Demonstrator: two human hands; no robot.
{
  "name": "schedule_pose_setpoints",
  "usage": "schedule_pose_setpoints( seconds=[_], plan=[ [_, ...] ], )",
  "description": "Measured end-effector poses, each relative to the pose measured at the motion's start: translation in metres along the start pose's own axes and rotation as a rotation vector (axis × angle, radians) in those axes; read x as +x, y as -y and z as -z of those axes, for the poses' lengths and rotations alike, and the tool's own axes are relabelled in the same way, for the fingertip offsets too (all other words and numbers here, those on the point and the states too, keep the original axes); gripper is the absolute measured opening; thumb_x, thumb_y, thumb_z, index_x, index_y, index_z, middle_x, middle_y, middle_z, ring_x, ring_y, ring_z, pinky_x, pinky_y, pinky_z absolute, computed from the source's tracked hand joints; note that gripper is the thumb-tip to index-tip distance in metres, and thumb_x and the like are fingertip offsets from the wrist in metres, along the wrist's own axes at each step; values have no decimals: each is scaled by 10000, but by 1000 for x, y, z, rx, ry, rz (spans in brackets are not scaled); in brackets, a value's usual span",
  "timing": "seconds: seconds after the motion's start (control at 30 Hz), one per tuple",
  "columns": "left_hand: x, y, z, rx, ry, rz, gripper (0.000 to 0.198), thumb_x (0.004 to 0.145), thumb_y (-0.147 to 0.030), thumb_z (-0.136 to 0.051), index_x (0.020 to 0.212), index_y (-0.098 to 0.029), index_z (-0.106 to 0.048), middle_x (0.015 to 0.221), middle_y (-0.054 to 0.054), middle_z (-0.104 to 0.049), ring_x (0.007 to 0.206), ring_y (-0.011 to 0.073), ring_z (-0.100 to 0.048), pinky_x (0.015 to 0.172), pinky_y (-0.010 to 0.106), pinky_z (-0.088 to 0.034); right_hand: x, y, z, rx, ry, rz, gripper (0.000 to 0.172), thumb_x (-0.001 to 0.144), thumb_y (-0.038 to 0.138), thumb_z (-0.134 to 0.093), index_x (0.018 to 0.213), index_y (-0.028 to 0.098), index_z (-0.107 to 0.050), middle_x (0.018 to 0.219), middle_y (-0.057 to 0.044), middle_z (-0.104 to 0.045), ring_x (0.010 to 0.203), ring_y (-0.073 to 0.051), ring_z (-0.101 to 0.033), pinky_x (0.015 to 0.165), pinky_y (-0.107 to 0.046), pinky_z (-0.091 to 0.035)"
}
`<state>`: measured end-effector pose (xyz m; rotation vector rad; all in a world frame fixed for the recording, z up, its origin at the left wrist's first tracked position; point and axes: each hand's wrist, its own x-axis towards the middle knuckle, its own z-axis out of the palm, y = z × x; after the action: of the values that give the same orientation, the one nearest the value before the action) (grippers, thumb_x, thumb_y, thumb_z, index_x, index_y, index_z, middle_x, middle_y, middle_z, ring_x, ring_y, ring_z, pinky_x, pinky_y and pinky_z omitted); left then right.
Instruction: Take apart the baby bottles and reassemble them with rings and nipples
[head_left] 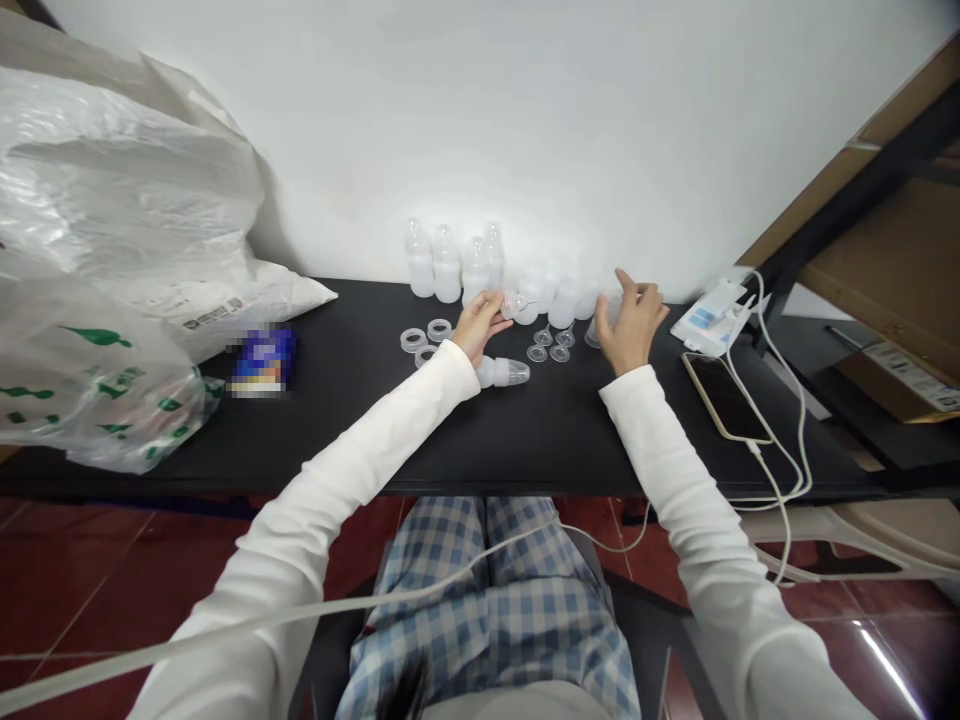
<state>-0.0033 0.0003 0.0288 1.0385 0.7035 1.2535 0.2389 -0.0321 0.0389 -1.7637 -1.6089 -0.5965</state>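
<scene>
My left hand (478, 325) pinches a small clear nipple (514, 304) over the black table (337, 420). My right hand (632, 320) is curled round a clear bottle (604, 318) standing on the table. A capped bottle (502, 372) lies on its side just below my left hand. Several assembled white bottles (450, 262) stand at the wall, with open bottles (559, 298) to their right. Loose clear nipples (549, 347) lie between my hands and white rings (424, 338) left of my left hand.
Large white plastic bags (112, 260) fill the table's left end, with a blue packet (262, 362) beside them. A phone (726, 398) on a white cable and a white charger box (712, 315) lie at the right. A brown shelf (885, 250) stands at the far right.
</scene>
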Motion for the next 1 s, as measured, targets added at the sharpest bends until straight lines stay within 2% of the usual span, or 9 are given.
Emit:
schedule_pose_setpoints(
  seconds=[0.07, 0.17, 0.27, 0.4, 0.53, 0.63, 0.73, 0.87, 1.0],
  plan=[
    [-2, 0, -3, -13, 30, 16, 393, 806, -521, -756, 812, -191, -543, 1031, 60, -719, 1122, 235, -681, 1078, 449, -490, -7, 17, -2, 123, 25, 141, 488, 992, 426, -379, 1380, 173, -536, 1116, -144, -592, 1074, -304, -547, 943, -492, -408],
    [-5, -2, -7, 0, 55, 44, 359, 829, -468, -757, 838, -175, -549, 982, 56, -728, 1062, 207, -705, 1075, 435, -496, -17, 41, -9, 299, 182, 371, 459, 993, 420, -424, 1374, 187, -528, 1117, -131, -629, 1048, -277, -588, 960, -460, -434],
    [-7, -4, -10, 56, 47, 63, 314, 847, -405, -752, 900, -174, -546, 932, 40, -725, 959, 167, -720, 1007, 391, -533, -25, 55, -19, 504, 204, 389, 410, 1003, 453, -434, 1291, 190, -559, 1084, -120, -665, 979, -251, -628, 912, -419, -488],
    [-9, -4, -13, 243, 54, -12, 253, 913, -413, -673, 990, -192, -576, 777, -16, -666, 725, 115, -672, 755, 268, -559, -30, 57, -28, 692, 200, 345, 335, 1000, 482, -455, 1173, 222, -575, 1035, -85, -683, 909, -214, -653, 836, -362, -543],
    [-13, -4, -17, 501, 68, -148, 292, 985, -465, -543, 920, -196, -637, 645, -36, -595, 516, 83, -539, 575, 229, -469, -29, 56, -26, 644, 212, 431, 225, 1008, 369, -440, 1105, 243, -599, 949, -66, -669, 896, -210, -639, 860, -371, -546],
    [-12, -3, -19, 561, 21, -108, 415, 1004, -515, -475, 794, -186, -616, 584, -26, -551, 493, 95, -526, 537, 240, -440, -23, 53, -20, 590, 251, 554, 221, 1005, 296, -428, 1106, 248, -619, 999, -86, -678, 951, -228, -631, 892, -401, -542],
    [-8, -4, -19, 512, -41, -41, 458, 994, -548, -476, 748, -179, -589, 586, -14, -556, 515, 107, -549, 564, 254, -466, -13, 44, -14, 545, 224, 554, 223, 988, 309, -456, 1122, 244, -623, 1018, -91, -676, 972, -241, -638, 894, -421, -540],
    [1, -15, -13, 306, -100, 14, 455, 967, -585, -511, 799, -169, -584, 714, 29, -635, 678, 149, -668, 737, 317, -564, -5, 16, 1, 434, 195, 364, 253, 934, 344, -515, 1141, 228, -602, 991, -82, -665, 929, -239, -648, 869, -415, -540],
    [8, -39, 16, 179, -121, -56, 352, 865, -482, -718, 894, -168, -563, 893, 50, -661, 922, 166, -714, 968, 352, -560, -9, -14, 21, 233, 333, 213, 286, 888, 330, -544, 1131, 188, -599, 932, -92, -685, 821, -235, -644, 782, -360, -512]
  ],
)
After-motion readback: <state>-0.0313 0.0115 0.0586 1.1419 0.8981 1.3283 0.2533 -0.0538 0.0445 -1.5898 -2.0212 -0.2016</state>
